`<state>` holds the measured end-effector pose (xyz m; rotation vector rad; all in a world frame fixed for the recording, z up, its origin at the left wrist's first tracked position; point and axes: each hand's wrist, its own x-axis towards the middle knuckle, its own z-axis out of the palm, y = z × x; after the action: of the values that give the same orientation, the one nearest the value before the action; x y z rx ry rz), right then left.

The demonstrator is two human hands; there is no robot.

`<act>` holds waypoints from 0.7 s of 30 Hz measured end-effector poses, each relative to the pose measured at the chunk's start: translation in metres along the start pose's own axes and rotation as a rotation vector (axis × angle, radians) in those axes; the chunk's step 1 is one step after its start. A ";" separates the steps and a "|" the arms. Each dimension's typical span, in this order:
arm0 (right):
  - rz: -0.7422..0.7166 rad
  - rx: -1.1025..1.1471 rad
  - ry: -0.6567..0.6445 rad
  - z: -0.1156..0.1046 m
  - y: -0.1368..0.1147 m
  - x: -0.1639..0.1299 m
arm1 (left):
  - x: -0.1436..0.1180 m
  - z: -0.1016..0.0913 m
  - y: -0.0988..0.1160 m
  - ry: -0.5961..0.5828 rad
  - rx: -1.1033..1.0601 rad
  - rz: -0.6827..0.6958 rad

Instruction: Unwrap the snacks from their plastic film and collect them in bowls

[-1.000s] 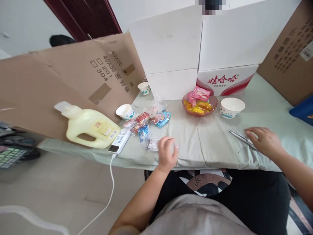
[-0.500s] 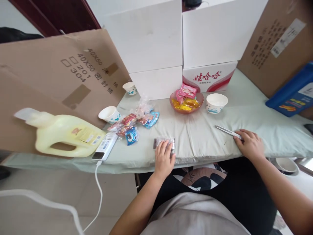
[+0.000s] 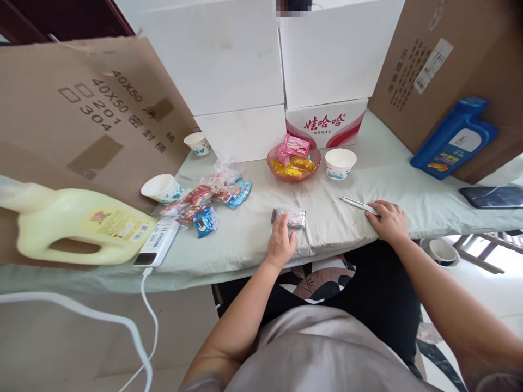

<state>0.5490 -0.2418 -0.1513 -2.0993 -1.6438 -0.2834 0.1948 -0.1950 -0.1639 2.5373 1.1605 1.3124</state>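
Note:
A small dark packet in clear, crinkled wrapping [image 3: 297, 217] lies near the front of the cloth-covered table. My left hand [image 3: 281, 241] is at its near left side, fingers straight and touching its edge, with most of the packet showing. To the right, my right hand [image 3: 391, 220] rests on the table with its fingers over the near end of a slim silver utility knife [image 3: 356, 203]; the other end points left and away from me. Beyond the packet stands a pink glass bowl [image 3: 296, 178] with pink and yellow wrapped snacks, beside a white paper cup [image 3: 340, 165].
Several wrapped snacks [image 3: 204, 220] lie left, near two paper cups [image 3: 162, 188]. A pale yellow jug [image 3: 81, 223] and a white power strip [image 3: 157, 242] with a cable are further left. White boxes [image 3: 241, 130], a blue bottle [image 3: 453, 139] and a phone [image 3: 492, 197] border the table.
The packet has shifted right and away from me along the table. My left hand has moved with it, from on top to its near left edge. The knife and right hand stay put; the view has turned right.

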 end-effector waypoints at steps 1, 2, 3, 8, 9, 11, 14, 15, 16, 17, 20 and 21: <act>0.003 0.000 -0.005 0.000 -0.001 0.000 | 0.001 0.000 0.000 -0.009 0.007 0.017; 0.006 0.001 -0.011 0.000 -0.001 0.000 | 0.002 0.001 0.001 -0.020 0.014 0.037; 0.010 0.001 -0.015 -0.001 -0.002 0.000 | 0.004 0.001 0.001 -0.033 0.023 0.051; 0.017 0.026 -0.012 0.000 -0.002 0.000 | 0.006 0.001 0.005 -0.050 0.082 0.040; 0.014 0.041 -0.010 -0.001 -0.001 0.000 | 0.006 0.001 0.006 -0.053 0.100 0.032; 0.028 0.095 -0.009 -0.002 0.002 0.003 | 0.005 0.000 0.007 -0.062 0.136 0.009; 0.144 0.267 -0.010 -0.009 -0.003 0.009 | 0.005 -0.001 0.007 -0.087 0.140 0.015; 0.178 0.337 -0.002 -0.011 -0.011 0.011 | 0.005 -0.001 0.006 -0.095 0.128 0.031; 0.188 0.407 0.009 -0.013 -0.023 0.012 | 0.006 -0.001 0.006 -0.099 0.113 0.049; 0.162 0.469 0.019 -0.013 -0.038 0.013 | 0.006 -0.001 0.005 -0.097 0.098 0.065; -0.092 0.605 0.002 -0.009 -0.096 0.013 | 0.006 -0.002 0.003 -0.071 0.057 0.092; -0.194 0.626 -0.008 -0.007 -0.115 0.012 | 0.006 -0.002 0.003 -0.060 0.048 0.091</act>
<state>0.4434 -0.2136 -0.1145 -1.4792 -1.6660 0.1676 0.1972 -0.1940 -0.1579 2.6736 1.0901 1.2316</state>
